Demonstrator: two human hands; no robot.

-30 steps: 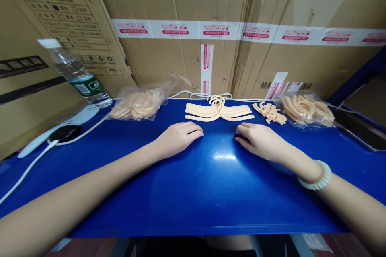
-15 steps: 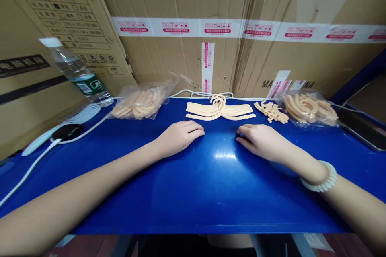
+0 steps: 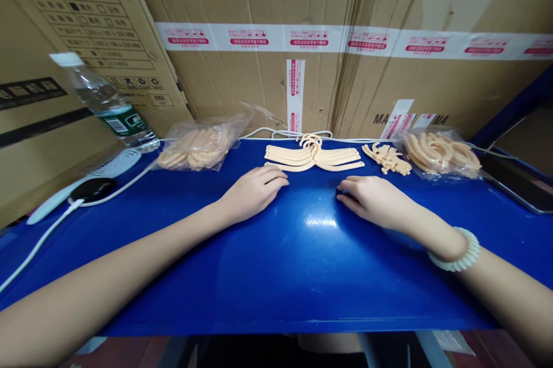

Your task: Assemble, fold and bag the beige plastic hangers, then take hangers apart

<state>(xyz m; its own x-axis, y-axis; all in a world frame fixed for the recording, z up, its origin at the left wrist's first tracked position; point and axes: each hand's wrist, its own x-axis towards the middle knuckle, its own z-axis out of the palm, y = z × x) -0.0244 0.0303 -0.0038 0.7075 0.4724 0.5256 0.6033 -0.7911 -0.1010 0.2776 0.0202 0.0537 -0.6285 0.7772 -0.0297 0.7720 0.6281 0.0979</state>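
On blue table (image 3: 302, 276): left hand (image 3: 253, 190), right hand (image 3: 371, 201) flat.

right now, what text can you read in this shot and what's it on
"V3" and "V6": left cardboard box, top.
"MA", twice: back cardboard box, partial print, the rest covered.
Red print on the white tape: too small to read.
Water bottle label: too small to read.
Grid of print under "V3" and "V6": blurred.

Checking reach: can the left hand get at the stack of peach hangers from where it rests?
Likely yes. The left hand rests palm-down on the blue table, fingertips nearly at the stack of peach hangers, nothing between them.
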